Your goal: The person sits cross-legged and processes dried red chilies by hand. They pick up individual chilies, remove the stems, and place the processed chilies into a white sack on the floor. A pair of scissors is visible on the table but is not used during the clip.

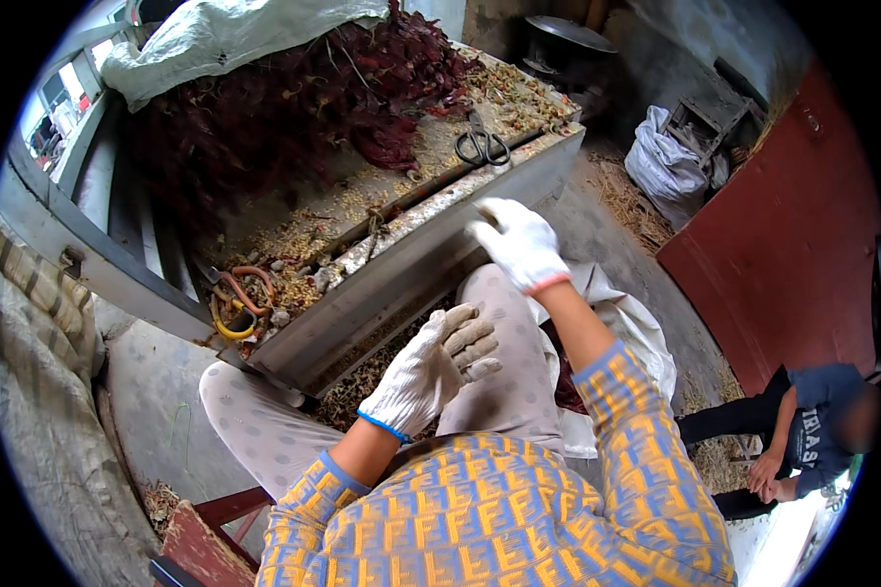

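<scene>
My left hand (433, 370), in a white knit glove with a blue cuff, is held over my lap, fingers apart and nothing in it. My right hand (517, 242), gloved in white with a red cuff, is raised beside the table's near edge; its fingers are apart and no object shows in it. Black-handled scissors (482, 149) lie on the table edge (411, 257) beyond it. A heap of dried dark red chili peppers (264, 132) covers much of the table, partly under a white woven sack (242, 44). Orange- and yellow-handled scissors (242, 301) lie at the near left corner.
Seeds and stem scraps (521, 95) litter the tabletop. A metal frame (103, 242) stands at the left. On the right are a stuffed white sack (668, 165), a red panel (785, 235) and a seated person (807, 433). An open white sack (631, 315) lies beside my leg.
</scene>
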Available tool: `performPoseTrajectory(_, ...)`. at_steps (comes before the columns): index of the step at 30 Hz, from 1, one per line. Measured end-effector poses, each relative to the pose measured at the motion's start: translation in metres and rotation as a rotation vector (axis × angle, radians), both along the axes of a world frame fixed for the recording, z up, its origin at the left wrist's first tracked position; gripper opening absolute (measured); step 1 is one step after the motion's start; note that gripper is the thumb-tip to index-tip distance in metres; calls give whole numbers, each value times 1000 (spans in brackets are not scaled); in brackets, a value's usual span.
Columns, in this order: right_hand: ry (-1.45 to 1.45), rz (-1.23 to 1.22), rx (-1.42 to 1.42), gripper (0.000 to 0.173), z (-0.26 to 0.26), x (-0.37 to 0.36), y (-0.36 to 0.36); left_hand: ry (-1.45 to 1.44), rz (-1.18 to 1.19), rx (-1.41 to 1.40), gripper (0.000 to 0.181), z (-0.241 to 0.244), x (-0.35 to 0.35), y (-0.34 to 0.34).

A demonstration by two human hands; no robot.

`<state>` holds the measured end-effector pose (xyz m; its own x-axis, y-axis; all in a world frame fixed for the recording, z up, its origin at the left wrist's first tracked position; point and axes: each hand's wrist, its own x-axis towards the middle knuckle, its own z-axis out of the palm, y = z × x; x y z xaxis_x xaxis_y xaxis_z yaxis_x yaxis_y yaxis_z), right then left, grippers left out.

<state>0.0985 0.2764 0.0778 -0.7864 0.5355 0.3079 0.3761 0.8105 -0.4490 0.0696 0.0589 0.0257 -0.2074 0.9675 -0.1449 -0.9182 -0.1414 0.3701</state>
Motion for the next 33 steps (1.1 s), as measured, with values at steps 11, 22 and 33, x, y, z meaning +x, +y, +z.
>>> performPoseTrajectory(11, -288, -37, 183, 34, -10, -152, 21, -117, 199, -18, 48, -36, -38, -42)
performPoseTrajectory(22, 13, 107, -275, 31, 69, -168, 62, -46, 236, -28, 45, -54, -46, -44)
performPoseTrajectory(33, 343, 82, -234, 32, 81, -139, 45, 19, 296, -40, 48, -54, -53, -54)
